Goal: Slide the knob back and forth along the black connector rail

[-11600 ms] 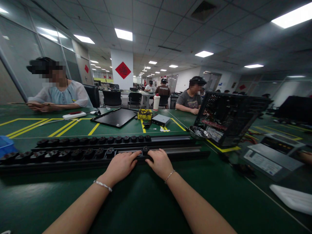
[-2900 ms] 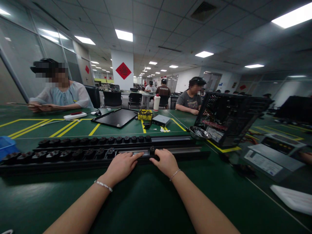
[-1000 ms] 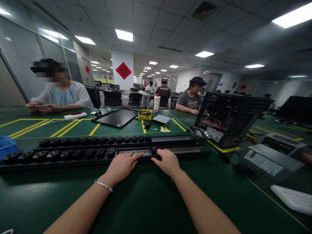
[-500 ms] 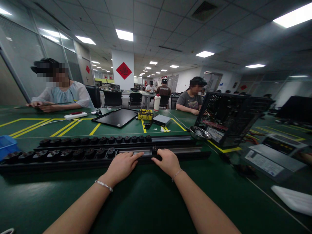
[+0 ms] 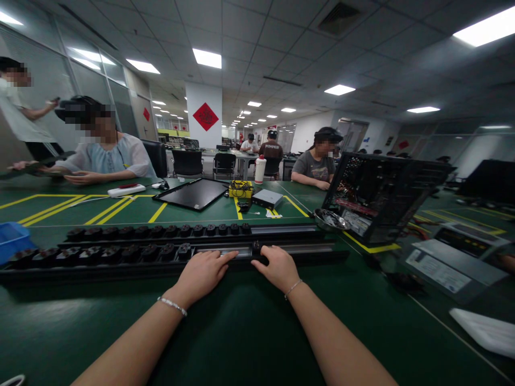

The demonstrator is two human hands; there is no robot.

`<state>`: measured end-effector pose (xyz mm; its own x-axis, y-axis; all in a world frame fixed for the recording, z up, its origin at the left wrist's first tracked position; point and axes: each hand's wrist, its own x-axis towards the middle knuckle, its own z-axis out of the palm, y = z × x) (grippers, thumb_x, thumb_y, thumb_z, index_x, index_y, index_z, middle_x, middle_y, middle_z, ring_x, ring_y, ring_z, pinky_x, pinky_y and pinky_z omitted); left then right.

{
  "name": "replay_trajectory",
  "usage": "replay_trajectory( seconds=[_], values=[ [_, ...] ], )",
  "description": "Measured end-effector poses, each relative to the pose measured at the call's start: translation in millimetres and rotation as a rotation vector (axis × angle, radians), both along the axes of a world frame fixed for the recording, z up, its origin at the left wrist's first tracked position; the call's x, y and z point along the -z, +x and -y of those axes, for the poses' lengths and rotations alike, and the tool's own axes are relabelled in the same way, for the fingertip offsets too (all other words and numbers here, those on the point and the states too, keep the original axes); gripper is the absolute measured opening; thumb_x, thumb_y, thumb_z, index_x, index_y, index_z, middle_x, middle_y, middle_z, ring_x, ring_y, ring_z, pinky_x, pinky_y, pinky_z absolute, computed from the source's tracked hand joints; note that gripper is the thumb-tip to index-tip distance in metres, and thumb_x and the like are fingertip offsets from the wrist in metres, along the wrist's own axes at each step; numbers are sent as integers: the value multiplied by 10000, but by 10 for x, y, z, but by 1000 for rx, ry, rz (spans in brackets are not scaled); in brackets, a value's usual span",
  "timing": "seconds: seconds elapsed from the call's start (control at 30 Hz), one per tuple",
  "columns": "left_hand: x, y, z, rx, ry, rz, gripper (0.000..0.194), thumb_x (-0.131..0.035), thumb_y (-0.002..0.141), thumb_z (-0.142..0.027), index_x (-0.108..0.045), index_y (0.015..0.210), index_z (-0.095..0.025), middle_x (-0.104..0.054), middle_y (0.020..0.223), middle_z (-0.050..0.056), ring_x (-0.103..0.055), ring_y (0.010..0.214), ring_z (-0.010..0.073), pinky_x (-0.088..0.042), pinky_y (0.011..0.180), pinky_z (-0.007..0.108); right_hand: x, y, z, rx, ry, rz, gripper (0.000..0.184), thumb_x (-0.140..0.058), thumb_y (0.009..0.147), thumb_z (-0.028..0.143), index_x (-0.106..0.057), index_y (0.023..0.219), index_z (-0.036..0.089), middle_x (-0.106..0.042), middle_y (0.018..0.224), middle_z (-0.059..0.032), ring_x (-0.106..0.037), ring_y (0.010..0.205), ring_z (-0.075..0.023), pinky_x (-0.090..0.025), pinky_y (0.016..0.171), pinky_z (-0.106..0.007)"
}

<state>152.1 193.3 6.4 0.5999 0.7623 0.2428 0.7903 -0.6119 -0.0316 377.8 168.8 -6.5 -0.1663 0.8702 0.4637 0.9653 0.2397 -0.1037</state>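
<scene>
Two long black rails (image 5: 306,249) lie across the green table, each with a row of round black sockets (image 5: 120,252) along its left half. My left hand (image 5: 201,273) rests on the near rail's front edge, fingers stretched flat toward its silver strip. My right hand (image 5: 277,265) lies beside it, fingers curled over a single black socket (image 5: 256,248) that sits apart from the row in the near rail.
An open black computer case (image 5: 378,193) stands at the right, a metal bowl (image 5: 328,219) before it. A blue bin (image 5: 12,238) sits far left. Behind the rails lie a black laptop (image 5: 193,194), a yellow box (image 5: 239,188) and a grey box (image 5: 267,198). People sit across the table.
My right hand and the single socket have slid a little to the right along the near rail. A standing person has come into view at the far left.
</scene>
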Motion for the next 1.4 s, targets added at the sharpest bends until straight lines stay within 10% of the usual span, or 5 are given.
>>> replay_trajectory(
  seconds=[1.4],
  values=[
    [-2, -4, -12, 12, 17, -8, 431, -397, 895, -337, -412, 1325, -363, -641, 901, 22, -596, 828, 183, -410, 717, 299, -23, 70, 6, 4, -33, -26, 206, -562, 811, 431, -597, 798, 229, -653, 784, -8, -573, 787, -157, -355, 701, -249]
  ],
)
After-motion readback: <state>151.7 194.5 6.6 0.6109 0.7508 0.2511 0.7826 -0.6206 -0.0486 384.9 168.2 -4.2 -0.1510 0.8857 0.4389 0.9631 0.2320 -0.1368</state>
